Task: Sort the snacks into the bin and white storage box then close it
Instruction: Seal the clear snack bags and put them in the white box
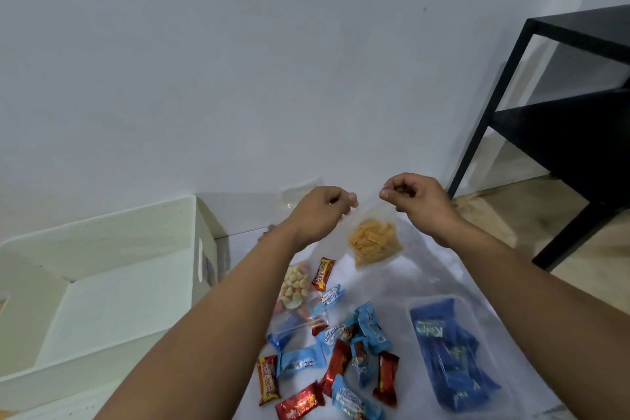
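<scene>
Head view is showing both hands raised in the middle of the frame, and between them a clear bag of orange crackers (374,242) is hanging by its top edge. The left hand (322,211) is pinching the left corner of the bag with curled fingers, and the right hand (414,196) is pinching the right corner in the same way; the bag mouth itself is blurred, so I cannot tell if it is sealed.

The white storage box (102,286) is standing open at the lower left of the frame, and the clear bin (453,348), already holding blue packets, is lying at the lower right. Many wrapped snacks (334,358) are still lying loose in the lower centre, beside a bag of round candies (293,290).

I think the main risk is coming from the thin pinch on smooth plastic: if one corner is slipping, the bag is swinging down and may be falling on the loose snacks and scattering them. If the mouth is not sealed, tilting the bag on the way to a container may be spilling crackers. The left forearm is also passing just above the candy bag, so a low sweep toward the box could be dragging it.
</scene>
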